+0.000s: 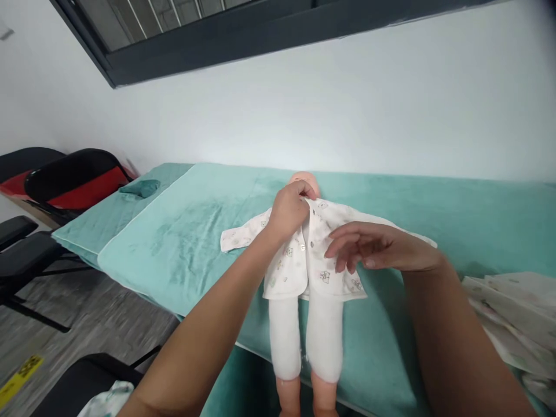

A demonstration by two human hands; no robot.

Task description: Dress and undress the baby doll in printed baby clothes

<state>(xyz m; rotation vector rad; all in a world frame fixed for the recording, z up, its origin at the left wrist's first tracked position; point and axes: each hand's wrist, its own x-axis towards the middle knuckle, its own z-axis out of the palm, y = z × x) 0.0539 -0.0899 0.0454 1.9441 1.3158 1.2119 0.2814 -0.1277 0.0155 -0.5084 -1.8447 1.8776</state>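
Observation:
A baby doll point(304, 341) lies on its back on the teal-covered table point(182, 243), head towards the wall, in white leggings and a white printed jacket point(299, 260). My left hand point(289, 208) is closed, pinching the jacket's collar beside the doll's chin. Over the doll's chest and its sleeve on the right hovers my right hand point(373, 246), fingers loosely stretched out and holding nothing. The doll's head point(306, 178) is mostly hidden behind my left hand.
A small rolled teal cloth point(141, 187) lies at the table's far left corner. Folded printed baby clothes point(512, 318) are stacked at the right edge. Black and red chairs point(65, 185) stand to the left, and more printed fabric point(104, 399) lies on a seat at bottom left.

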